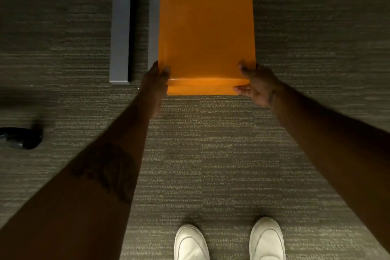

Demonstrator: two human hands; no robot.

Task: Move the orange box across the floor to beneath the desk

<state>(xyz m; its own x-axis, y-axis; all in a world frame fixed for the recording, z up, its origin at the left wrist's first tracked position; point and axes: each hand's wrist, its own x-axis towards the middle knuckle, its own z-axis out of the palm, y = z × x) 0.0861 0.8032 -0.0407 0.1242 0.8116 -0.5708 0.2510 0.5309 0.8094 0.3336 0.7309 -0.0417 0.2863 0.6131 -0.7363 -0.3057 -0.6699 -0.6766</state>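
— Where's the orange box (205,27)?
— On the carpet (211,154), running toward twelve o'clock. The left hand (155,82) and right hand (256,85) each clasp a near corner, fingers curled around it.
— Anything close by?
— Two grey legs (119,44) at eleven o'clock, one touching its left side (or nearly). A dark object (23,138) lies at nine, white shoes (228,240) at six.

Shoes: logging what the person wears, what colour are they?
White shoes, clearest in the head view.
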